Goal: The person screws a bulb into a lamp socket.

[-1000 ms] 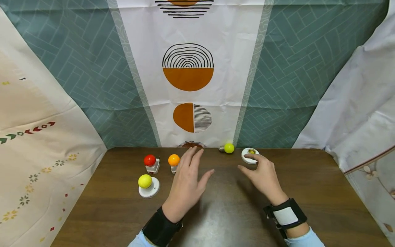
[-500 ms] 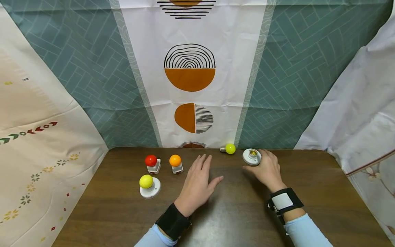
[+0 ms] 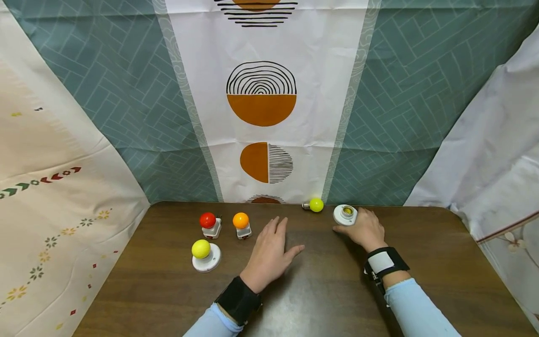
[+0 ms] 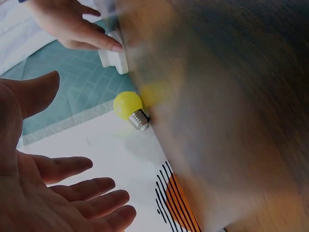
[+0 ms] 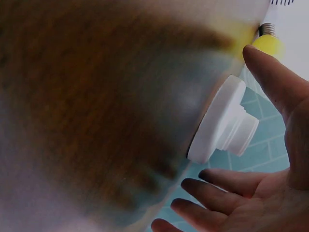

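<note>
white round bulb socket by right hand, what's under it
Under the white round bulb socket is the brown wooden table, visible beside its base. The patch directly beneath is covered, so anything there cannot be seen.

Hands (image 3: 269, 255) (image 3: 365, 230), white socket (image 3: 340, 218), loose yellow bulb (image 3: 316, 205)

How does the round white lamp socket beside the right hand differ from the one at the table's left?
The round white lamp socket beside the right hand is empty, its gold lining showing; the left round white socket carries a yellow ball-shaped bulb. The empty socket sits by the far edge of the brown wooden table; the left socket sits well away from that edge. Both have white disc-shaped bases.
</note>
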Available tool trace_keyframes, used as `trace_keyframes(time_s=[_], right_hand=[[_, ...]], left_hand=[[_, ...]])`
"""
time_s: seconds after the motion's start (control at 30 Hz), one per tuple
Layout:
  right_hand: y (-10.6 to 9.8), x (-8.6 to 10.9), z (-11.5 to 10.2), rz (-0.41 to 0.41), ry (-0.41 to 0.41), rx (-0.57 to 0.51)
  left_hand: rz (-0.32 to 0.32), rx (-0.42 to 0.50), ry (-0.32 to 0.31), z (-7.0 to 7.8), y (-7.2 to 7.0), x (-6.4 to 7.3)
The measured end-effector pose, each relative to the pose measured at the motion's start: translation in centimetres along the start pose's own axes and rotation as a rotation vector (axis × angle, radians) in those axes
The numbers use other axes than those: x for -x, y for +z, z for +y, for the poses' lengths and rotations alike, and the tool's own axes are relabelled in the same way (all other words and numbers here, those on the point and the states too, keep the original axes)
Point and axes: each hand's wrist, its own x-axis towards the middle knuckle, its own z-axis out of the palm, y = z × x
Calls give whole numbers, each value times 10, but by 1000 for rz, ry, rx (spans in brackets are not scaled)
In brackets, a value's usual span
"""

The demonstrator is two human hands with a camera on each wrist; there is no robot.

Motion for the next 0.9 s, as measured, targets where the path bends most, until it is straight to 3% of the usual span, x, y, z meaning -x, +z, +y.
trace_keyframes(time_s=[0.53,0.9], right_hand=[[-2,-7,-7,-61,103,18],[-4,-4,-5,-31,86,-2]], left_hand=[[15,-2,-12,0,1,-3],[13,-12,-2,0,1,-9]])
